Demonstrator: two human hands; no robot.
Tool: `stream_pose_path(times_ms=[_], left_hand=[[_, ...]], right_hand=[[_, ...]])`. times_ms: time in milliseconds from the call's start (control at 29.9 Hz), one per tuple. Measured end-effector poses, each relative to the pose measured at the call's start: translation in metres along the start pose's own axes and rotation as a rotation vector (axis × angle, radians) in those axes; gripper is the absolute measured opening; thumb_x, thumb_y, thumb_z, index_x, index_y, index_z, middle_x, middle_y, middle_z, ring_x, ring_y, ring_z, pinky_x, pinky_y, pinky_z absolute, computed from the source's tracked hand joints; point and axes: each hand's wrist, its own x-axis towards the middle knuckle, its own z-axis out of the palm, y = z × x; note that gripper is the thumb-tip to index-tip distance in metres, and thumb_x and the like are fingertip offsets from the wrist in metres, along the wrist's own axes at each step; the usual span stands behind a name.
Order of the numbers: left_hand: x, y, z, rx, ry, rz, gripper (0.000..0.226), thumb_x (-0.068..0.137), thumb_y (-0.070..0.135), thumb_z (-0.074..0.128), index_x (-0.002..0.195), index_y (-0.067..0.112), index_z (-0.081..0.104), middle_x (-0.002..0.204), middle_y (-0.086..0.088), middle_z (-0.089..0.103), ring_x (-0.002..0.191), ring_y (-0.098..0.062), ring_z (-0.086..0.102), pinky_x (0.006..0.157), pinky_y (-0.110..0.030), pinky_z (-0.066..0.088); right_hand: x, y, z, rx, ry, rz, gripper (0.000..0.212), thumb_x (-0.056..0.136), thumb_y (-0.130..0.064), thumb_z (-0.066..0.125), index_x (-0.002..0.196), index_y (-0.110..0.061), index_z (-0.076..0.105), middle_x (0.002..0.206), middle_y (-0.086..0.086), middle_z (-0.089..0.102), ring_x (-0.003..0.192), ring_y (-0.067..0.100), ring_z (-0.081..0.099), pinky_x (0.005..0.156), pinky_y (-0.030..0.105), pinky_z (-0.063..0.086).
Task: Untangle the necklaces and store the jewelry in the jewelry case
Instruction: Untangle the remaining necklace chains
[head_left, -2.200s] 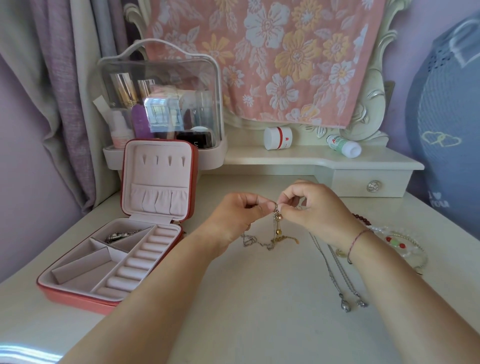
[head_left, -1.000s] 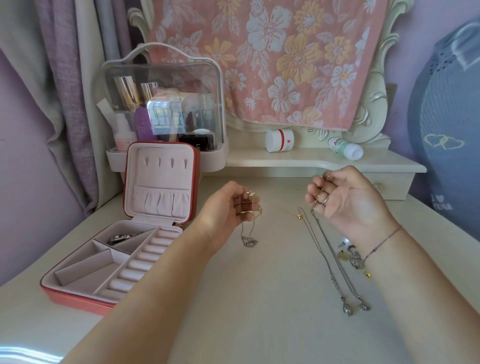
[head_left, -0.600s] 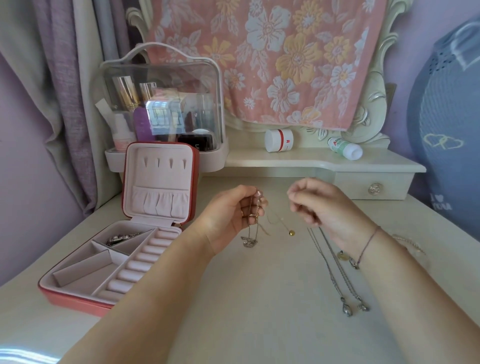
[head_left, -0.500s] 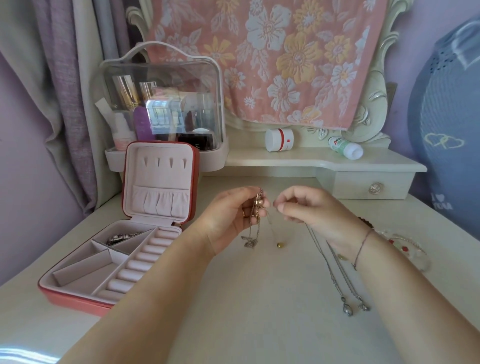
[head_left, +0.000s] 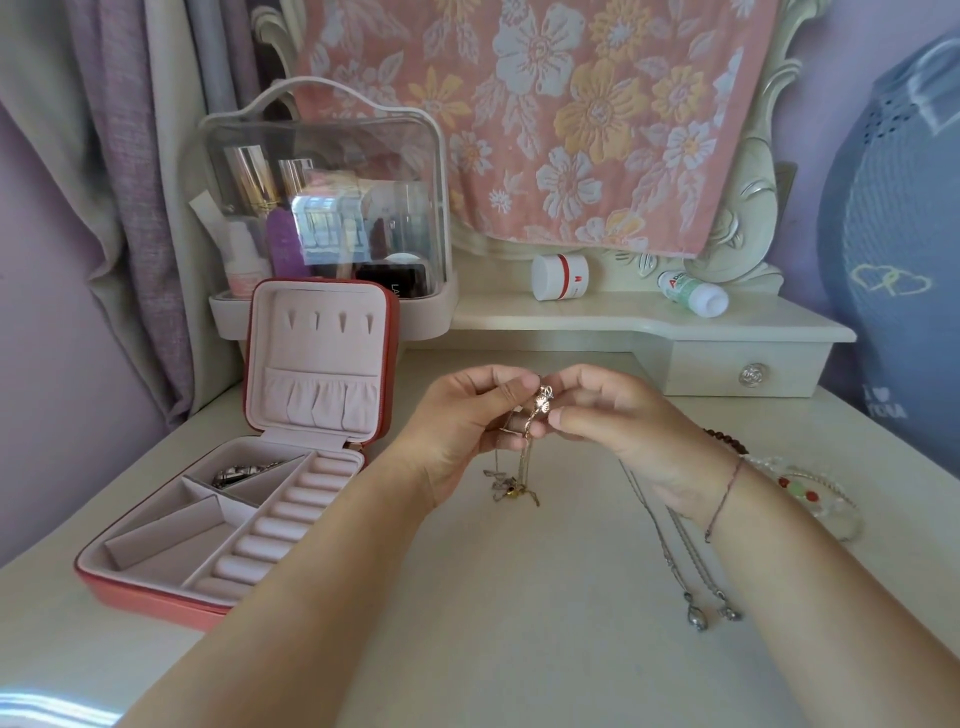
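Above the middle of the dressing table, my left hand and my right hand meet and both pinch a thin gold necklace. Its chain hangs down in loops, and the pendant ends touch the tabletop. Two silver necklaces lie stretched out on the table under my right wrist, pendants toward me. The red jewelry case stands open at the left, lid upright. A silver piece lies in its back compartment.
Beaded bracelets lie at the right, partly behind my right forearm. A clear cosmetics box stands behind the case. On the raised shelf rest a white jar and a small tipped bottle. A drawer knob faces me.
My right hand came back left to meet my left hand at the gold necklace. The chain, pulled apart a second ago, now hangs gathered between both hands.
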Motion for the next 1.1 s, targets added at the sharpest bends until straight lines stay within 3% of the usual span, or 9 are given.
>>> stream_pose_path(times_ms=[234, 435, 501, 602, 735, 969, 1103], left_hand=[[0.000, 0.001, 0.000, 0.066, 0.063, 0.017, 0.017, 0.077, 0.027, 0.070, 0.084, 0.011, 0.070, 0.068, -0.005, 0.066, 0.058, -0.011, 0.057, 0.049, -0.018, 0.041], [0.002, -0.001, -0.001, 0.101, 0.096, 0.062, 0.009, 0.088, 0.017, 0.065, 0.081, 0.015, 0.070, 0.076, 0.001, 0.070, 0.071, -0.009, 0.062, 0.065, -0.022, 0.044], [0.002, -0.001, -0.001, 0.115, 0.099, 0.072, 0.009, 0.088, 0.018, 0.066, 0.080, 0.017, 0.069, 0.078, 0.002, 0.071, 0.073, -0.009, 0.063, 0.069, -0.022, 0.042], [0.002, -0.002, -0.001, 0.110, 0.094, 0.080, 0.008, 0.083, 0.023, 0.068, 0.078, 0.017, 0.069, 0.077, 0.001, 0.070, 0.074, -0.010, 0.062, 0.070, -0.023, 0.041], [0.005, -0.004, -0.002, 0.076, 0.099, 0.088, 0.009, 0.088, 0.019, 0.064, 0.080, 0.015, 0.067, 0.076, -0.001, 0.067, 0.073, -0.010, 0.061, 0.068, -0.021, 0.044], [0.004, -0.004, -0.002, 0.060, 0.099, 0.068, 0.011, 0.096, 0.013, 0.055, 0.089, 0.012, 0.063, 0.084, -0.002, 0.069, 0.068, -0.011, 0.062, 0.063, -0.018, 0.046], [0.005, -0.006, 0.000, 0.091, 0.110, 0.045, 0.013, 0.096, 0.012, 0.057, 0.084, 0.014, 0.062, 0.069, 0.002, 0.058, 0.053, -0.009, 0.045, 0.057, -0.018, 0.038]], right_hand=[[-0.002, -0.002, 0.000, 0.099, -0.019, 0.028, 0.017, 0.088, -0.004, 0.061, 0.104, 0.000, 0.059, 0.085, 0.007, 0.073, 0.076, 0.012, 0.067, 0.069, 0.015, 0.049], [0.001, 0.005, 0.001, -0.005, 0.028, 0.036, 0.022, 0.083, -0.012, 0.070, 0.101, -0.003, 0.062, 0.090, 0.006, 0.073, 0.074, 0.009, 0.065, 0.081, 0.019, 0.052], [0.001, 0.006, 0.002, -0.032, 0.051, 0.023, 0.011, 0.084, -0.015, 0.069, 0.092, -0.009, 0.064, 0.086, 0.005, 0.072, 0.073, 0.008, 0.063, 0.081, 0.020, 0.050], [0.003, 0.008, 0.002, -0.068, 0.104, 0.005, 0.004, 0.086, -0.016, 0.067, 0.082, -0.015, 0.066, 0.071, -0.006, 0.067, 0.066, 0.003, 0.058, 0.068, 0.011, 0.046], [0.004, 0.008, -0.001, -0.117, 0.163, 0.010, 0.013, 0.090, -0.016, 0.062, 0.080, -0.018, 0.071, 0.072, -0.005, 0.068, 0.063, 0.001, 0.058, 0.059, 0.005, 0.040], [0.004, 0.004, -0.001, -0.068, 0.250, -0.014, 0.024, 0.096, -0.015, 0.052, 0.079, -0.014, 0.069, 0.079, -0.002, 0.068, 0.069, 0.003, 0.058, 0.062, 0.006, 0.042], [0.005, 0.003, 0.000, 0.009, 0.282, -0.039, 0.027, 0.098, -0.011, 0.049, 0.077, -0.011, 0.067, 0.074, 0.000, 0.065, 0.063, 0.007, 0.059, 0.065, 0.019, 0.050]])
